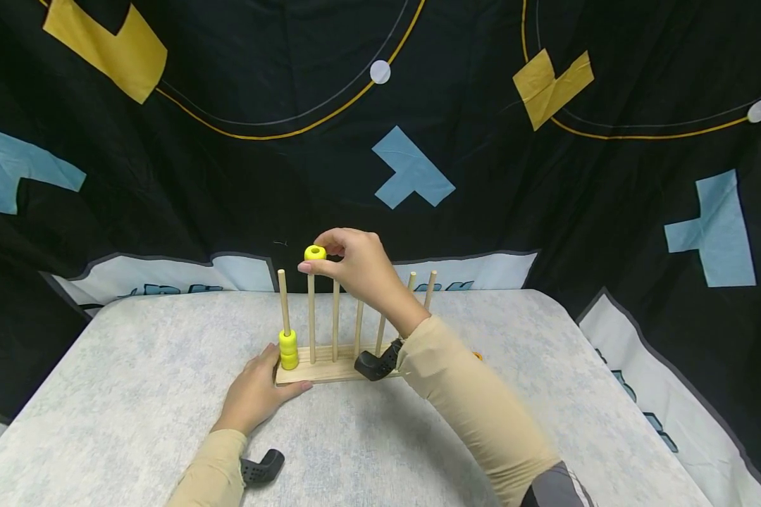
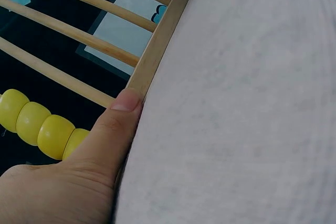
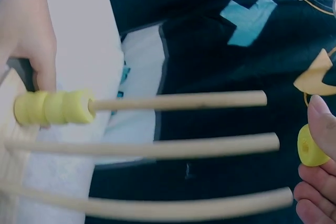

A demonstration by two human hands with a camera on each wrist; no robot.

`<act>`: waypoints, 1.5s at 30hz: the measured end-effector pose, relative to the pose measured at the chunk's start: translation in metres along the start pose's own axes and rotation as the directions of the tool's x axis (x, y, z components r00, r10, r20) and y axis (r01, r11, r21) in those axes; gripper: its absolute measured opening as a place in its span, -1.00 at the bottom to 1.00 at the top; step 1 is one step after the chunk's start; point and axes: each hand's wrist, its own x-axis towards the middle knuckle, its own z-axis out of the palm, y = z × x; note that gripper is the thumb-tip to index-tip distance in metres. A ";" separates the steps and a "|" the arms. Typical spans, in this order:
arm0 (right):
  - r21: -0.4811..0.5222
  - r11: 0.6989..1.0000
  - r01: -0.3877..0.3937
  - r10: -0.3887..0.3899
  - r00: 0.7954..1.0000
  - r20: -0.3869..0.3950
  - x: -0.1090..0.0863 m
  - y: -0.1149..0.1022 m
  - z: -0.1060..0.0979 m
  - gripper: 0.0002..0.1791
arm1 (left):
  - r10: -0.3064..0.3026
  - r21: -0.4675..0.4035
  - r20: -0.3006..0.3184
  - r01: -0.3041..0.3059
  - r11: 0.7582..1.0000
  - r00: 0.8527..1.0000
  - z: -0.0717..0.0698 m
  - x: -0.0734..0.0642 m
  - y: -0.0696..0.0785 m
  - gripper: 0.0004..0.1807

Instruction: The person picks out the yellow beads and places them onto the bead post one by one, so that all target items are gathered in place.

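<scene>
A wooden peg rack (image 1: 323, 372) with a row of upright rods stands on the table. Several yellow beads (image 1: 288, 351) are stacked on its leftmost rod. My left hand (image 1: 251, 394) grips the rack's left end, its thumb (image 2: 126, 106) along the front edge of the base. Up at the rod tops, my right hand (image 1: 361, 260) pinches one yellow bead (image 1: 315, 253) between thumb and fingers. In the head view this bead appears over the top of the second rod (image 1: 311, 317); the right wrist view has it beyond the rod tips, apart from them.
The light grey table (image 1: 165, 394) surrounds the rack. A small orange thing (image 1: 478, 355) peeks out beside the right sleeve, mostly hidden. Behind the table hangs a dark patterned cloth (image 1: 260, 190). My right forearm covers the rack's right part in the head view.
</scene>
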 end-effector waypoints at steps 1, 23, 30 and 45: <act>-0.007 1.000 0.010 -0.010 1.000 0.002 0.001 -0.002 0.003 -0.61 | 0.000 -0.001 0.000 0.000 1.000 1.000 0.000 0.000 0.000 0.11; -0.060 0.998 -0.017 0.022 0.996 0.087 0.009 -0.022 0.035 -0.57 | 0.007 -0.020 0.000 -0.007 1.000 1.000 0.000 0.000 0.001 0.10; -0.112 0.993 -0.030 0.044 0.992 0.121 0.010 -0.024 0.037 -0.51 | -0.008 -0.009 0.015 0.008 1.000 1.000 -0.001 0.000 0.001 0.12; -0.230 0.971 0.061 -0.038 0.994 0.103 0.009 -0.018 0.039 -0.55 | 0.008 -0.019 0.004 -0.008 1.000 1.000 -0.003 0.000 0.000 0.10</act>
